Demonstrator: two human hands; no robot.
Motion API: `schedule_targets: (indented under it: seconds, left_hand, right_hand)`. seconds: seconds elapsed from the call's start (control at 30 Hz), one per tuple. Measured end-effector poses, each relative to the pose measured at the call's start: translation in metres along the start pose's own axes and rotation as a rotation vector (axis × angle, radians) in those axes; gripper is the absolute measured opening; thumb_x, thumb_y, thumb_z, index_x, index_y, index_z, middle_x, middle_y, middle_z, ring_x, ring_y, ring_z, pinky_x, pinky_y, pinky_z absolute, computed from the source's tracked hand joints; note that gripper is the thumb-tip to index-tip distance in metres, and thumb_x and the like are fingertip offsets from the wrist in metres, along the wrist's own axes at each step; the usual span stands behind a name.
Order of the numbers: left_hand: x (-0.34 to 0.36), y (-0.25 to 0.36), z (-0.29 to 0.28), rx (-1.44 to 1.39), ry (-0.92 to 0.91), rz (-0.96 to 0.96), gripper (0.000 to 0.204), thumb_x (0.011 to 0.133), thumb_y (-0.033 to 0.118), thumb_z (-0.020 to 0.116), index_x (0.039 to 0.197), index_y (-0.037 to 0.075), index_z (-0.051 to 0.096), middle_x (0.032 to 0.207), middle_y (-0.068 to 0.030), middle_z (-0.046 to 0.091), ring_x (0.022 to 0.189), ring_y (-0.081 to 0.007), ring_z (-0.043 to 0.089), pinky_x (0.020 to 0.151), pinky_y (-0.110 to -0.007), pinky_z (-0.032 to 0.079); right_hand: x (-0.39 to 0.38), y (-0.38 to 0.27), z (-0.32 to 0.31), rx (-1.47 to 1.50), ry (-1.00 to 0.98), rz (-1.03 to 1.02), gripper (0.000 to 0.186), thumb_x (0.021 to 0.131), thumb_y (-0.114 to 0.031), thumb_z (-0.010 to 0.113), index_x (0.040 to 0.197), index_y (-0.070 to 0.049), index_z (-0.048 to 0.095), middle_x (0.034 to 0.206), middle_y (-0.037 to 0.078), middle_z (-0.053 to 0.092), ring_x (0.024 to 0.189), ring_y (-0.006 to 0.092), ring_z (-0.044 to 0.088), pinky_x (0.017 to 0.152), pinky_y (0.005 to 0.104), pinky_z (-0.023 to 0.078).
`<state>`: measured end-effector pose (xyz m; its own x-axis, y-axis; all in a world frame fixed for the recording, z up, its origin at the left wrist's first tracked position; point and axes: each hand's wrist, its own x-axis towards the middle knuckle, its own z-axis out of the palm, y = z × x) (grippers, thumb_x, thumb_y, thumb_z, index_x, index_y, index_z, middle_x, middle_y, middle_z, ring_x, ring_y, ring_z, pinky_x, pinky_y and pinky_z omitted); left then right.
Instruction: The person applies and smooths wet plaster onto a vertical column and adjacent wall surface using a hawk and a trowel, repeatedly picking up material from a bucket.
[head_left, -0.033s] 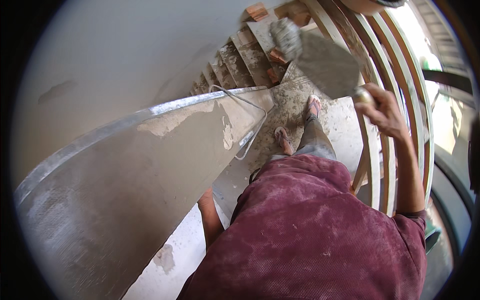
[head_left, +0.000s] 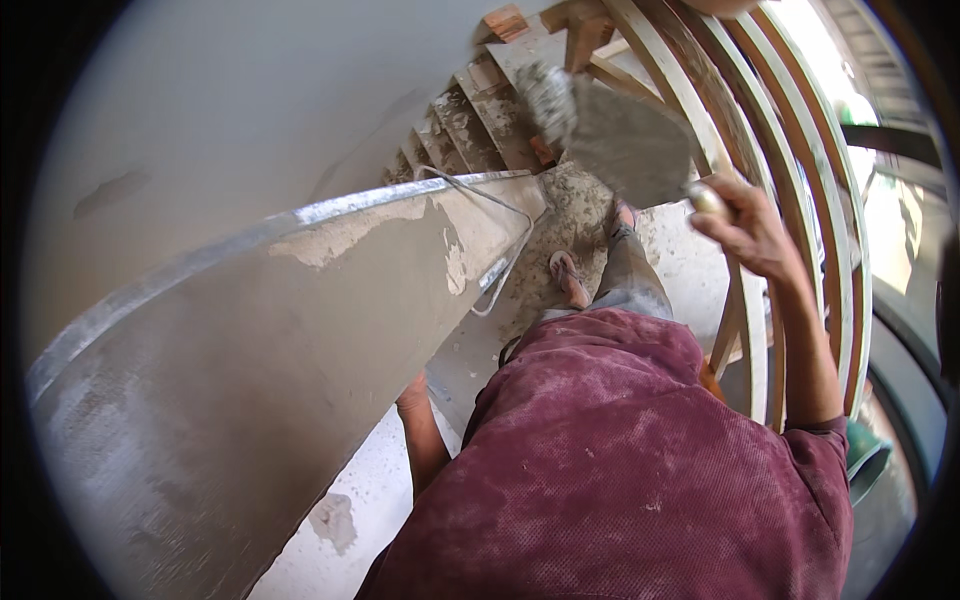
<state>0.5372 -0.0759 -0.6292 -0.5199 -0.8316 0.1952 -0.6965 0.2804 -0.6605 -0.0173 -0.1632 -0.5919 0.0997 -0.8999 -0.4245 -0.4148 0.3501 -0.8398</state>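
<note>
Gripping a trowel [head_left: 635,145] by its handle [head_left: 711,201], right hand [head_left: 752,225] held it outstretched, presumably for reach, mortar lump [head_left: 548,100] at far edge; left hand [head_left: 411,393], partly hidden by plastered parapet [head_left: 300,330]: grip indeterminable.

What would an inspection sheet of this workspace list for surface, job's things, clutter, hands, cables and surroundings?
Surface: curved panel, mostly coated grey, with paler patches towards its narrow end; a silvery strip along its upper edge.
Job's things: trowel, raised, with a grey lump at its far edge, blurred.
Clutter: reddish-brown block near the stairs.
Hands: right hand closed around the trowel's handle; left hand at the panel's lower edge, fingers hidden, grip unclear.
Cables: thin pale loop across the panel's narrow end; cord or wire, cannot tell.
Surroundings: splattered stairs ahead, wooden slats and a green container to the right.
</note>
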Motion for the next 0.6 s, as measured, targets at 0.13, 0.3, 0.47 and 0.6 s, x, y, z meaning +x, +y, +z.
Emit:
schedule_targets:
  seconds: [0.13, 0.3, 0.47, 0.6]
  left_hand:
    - [0.015, 0.001, 0.007, -0.135, 0.204, -0.025, 0.114, 0.068, 0.079, 0.065, 0.138, -0.006, 0.035, 0.134, -0.0299, 0.044, 0.122, -0.0446, 0.048, 0.098, -0.058, 0.041]
    - [0.055, 0.001, -0.011, -0.328, 0.368, -0.227, 0.143, 0.062, 0.088, 0.060, 0.149, -0.008, -0.001, 0.150, -0.0394, 0.008, 0.140, -0.0497, 0.019, 0.106, -0.068, 0.023]
    - [0.072, 0.006, -0.017, -0.446, 0.518, -0.432, 0.152, 0.060, 0.094, 0.051, 0.145, -0.010, -0.021, 0.149, -0.0370, -0.021, 0.139, -0.0495, -0.020, 0.104, -0.073, -0.005]
    - [0.077, 0.005, -0.008, -0.418, 0.582, -0.446, 0.152, 0.062, 0.097, 0.043, 0.143, -0.012, -0.025, 0.148, -0.0357, -0.030, 0.137, -0.0489, -0.033, 0.104, -0.073, -0.014]
  right_hand:
    - [-0.034, 0.019, 0.124, -0.077, -0.014, 0.018, 0.028, 0.089, -0.028, 0.068, 0.102, -0.004, 0.063, 0.079, 0.012, 0.066, 0.068, 0.0202, 0.064, 0.065, 0.0372, 0.054]
    - [-0.052, 0.011, 0.238, -0.251, 0.152, -0.047, 0.019, 0.091, -0.021, 0.061, 0.099, -0.006, 0.053, 0.082, 0.018, 0.066, 0.072, 0.0297, 0.069, 0.061, 0.0435, 0.058]
    - [-0.084, -0.036, 0.288, -0.372, 0.150, -0.106, 0.026, 0.085, -0.003, 0.050, 0.109, 0.004, 0.047, 0.083, 0.019, 0.056, 0.062, 0.0323, 0.062, 0.051, 0.0447, 0.052]
    - [-0.111, -0.059, 0.281, -0.470, 0.187, -0.258, 0.031, 0.083, -0.002, 0.049, 0.113, 0.006, 0.050, 0.087, 0.021, 0.058, 0.073, 0.0333, 0.064, 0.060, 0.0417, 0.055]
